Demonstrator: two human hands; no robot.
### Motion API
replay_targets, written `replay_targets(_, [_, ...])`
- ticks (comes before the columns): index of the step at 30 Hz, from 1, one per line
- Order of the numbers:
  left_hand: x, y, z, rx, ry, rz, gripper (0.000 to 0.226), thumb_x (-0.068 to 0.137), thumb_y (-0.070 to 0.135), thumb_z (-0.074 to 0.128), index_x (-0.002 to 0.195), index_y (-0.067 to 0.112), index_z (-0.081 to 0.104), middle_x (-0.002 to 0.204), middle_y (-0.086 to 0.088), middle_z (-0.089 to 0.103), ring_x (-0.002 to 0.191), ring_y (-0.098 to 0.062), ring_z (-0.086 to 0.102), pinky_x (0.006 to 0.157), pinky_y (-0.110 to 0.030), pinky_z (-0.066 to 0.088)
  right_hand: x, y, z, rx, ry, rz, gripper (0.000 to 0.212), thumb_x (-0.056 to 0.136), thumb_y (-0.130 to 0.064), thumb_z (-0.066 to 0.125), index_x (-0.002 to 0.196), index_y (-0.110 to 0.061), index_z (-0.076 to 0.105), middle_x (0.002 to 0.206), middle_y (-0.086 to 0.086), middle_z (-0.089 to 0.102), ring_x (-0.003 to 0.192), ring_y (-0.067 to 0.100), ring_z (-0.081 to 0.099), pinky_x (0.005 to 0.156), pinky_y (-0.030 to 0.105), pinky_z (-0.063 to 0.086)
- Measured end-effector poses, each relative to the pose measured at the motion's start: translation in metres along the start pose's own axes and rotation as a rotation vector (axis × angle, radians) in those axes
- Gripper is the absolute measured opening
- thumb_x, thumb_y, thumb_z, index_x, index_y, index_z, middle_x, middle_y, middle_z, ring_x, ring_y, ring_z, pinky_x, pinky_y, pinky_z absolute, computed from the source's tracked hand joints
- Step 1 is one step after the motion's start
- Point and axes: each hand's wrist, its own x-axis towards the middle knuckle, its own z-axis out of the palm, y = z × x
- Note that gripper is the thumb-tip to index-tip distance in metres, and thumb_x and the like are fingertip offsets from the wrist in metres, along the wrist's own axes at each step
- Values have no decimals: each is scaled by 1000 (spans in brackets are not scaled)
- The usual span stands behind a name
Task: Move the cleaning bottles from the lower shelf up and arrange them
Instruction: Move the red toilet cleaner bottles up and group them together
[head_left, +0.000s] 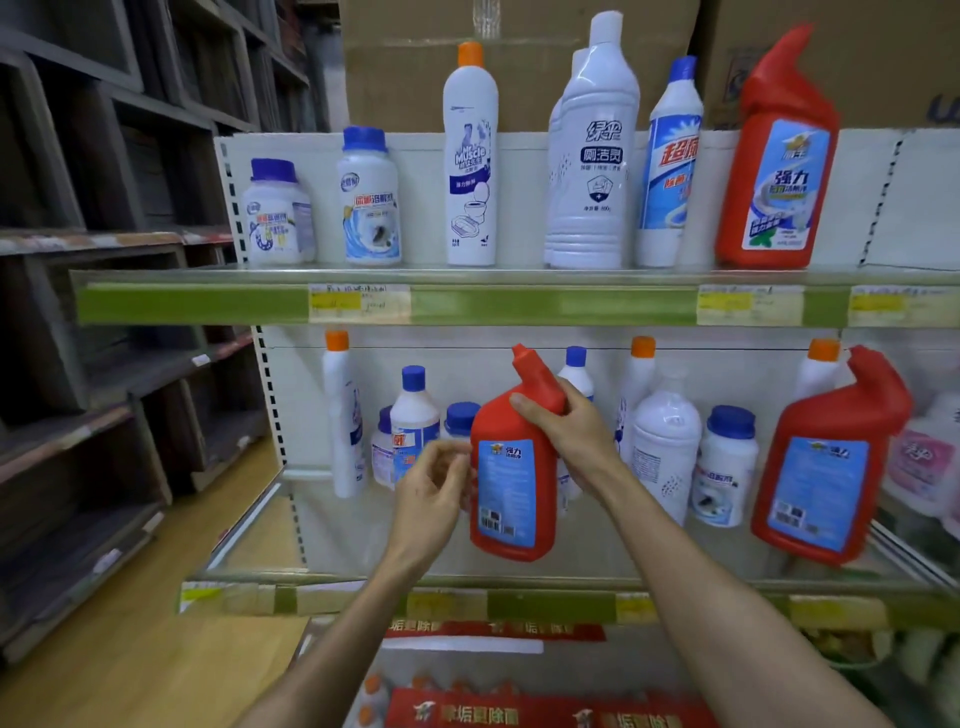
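Head view: nearest the camera, both forearms reach toward the lower shelf (545, 584). The right hand (566, 441) grips a red angled-neck bottle (511, 467) at its shoulder, fingers curled round the neck base, the bottle held clear of the shelf, its blue back label facing out. The left hand (431, 493) sits just beside the bottle's left edge, fingers loosely curled, holding nothing; whether the fingertips touch it cannot be told. Behind, on the lower shelf, stand white bottles with orange and blue caps and a second red bottle (826, 462) at right. Farther up, the upper shelf (467, 301) carries six types of upright cleaners, including a third red bottle (779, 156).
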Motion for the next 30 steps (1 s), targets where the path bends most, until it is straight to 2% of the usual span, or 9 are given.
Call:
replay_targets(2, [-6,-21,8,53,-24,-110,14,102,18,56,115,23,57,97,-1,69,85,-17,68,65,-23,58,7,-3,5,76,7,21,51,52,-55,88,96,-33,75,91,-8,79,82,10,75,71,25,58])
replay_targets(5, [-13,-42,20,90,-92,-233,58,93,30,70,141,23,39,114,6,61,98,-4,64,69,-12,57,6,-9,9,54,7,-41,36,57,-47,84,91,-37,75,93,-8,80,81,7,73,73,25,57])
replay_targets(7, [-18,-50,27,110,-145,-206,78,83,30,81,144,26,32,127,3,57,112,-6,62,88,-26,60,-5,-15,14,17,8,-119,30,62,-44,80,91,-41,73,94,-10,79,80,3,73,71,19,55])
replay_targets(9, [-24,-55,36,114,-154,-146,92,72,30,89,141,34,28,137,1,52,123,-9,57,103,-38,54,-18,-17,21,-14,18,-219,25,66,-38,77,90,-45,72,91,-14,78,79,0,72,70,13,53])
replay_targets(14, [-30,-55,51,72,-41,-104,133,48,44,97,150,34,13,149,4,39,138,-13,42,115,-46,42,-52,-20,38,-63,86,-422,26,76,-24,76,94,-42,69,87,-26,74,79,-8,69,72,6,48])
replay_targets(18, [-33,-42,54,34,-1,-23,136,46,46,98,149,44,8,153,12,32,141,-6,35,118,-44,37,-66,-36,38,-57,170,-458,23,77,-26,78,94,-40,70,89,-10,76,81,9,72,75,21,56])
replay_targets(22, [-31,-20,52,46,32,24,145,44,58,94,155,37,3,160,7,25,148,-13,28,120,-47,34,-78,-62,33,-78,221,-505,23,80,-23,80,102,-28,72,87,-6,77,79,8,71,72,14,52])
replay_targets(26, [-35,4,48,82,62,61,141,47,63,90,154,36,3,155,12,28,144,-10,32,118,-47,37,-90,-90,33,-59,273,-511,21,85,-20,79,105,-17,73,85,5,75,77,22,69,76,33,56])
replay_targets(30, [-35,34,41,71,40,113,132,50,61,89,153,32,11,146,12,38,136,-10,42,112,-45,44,-92,-128,32,-62,363,-511,12,87,-26,78,91,-18,70,67,-12,61,61,3,54,67,30,51])
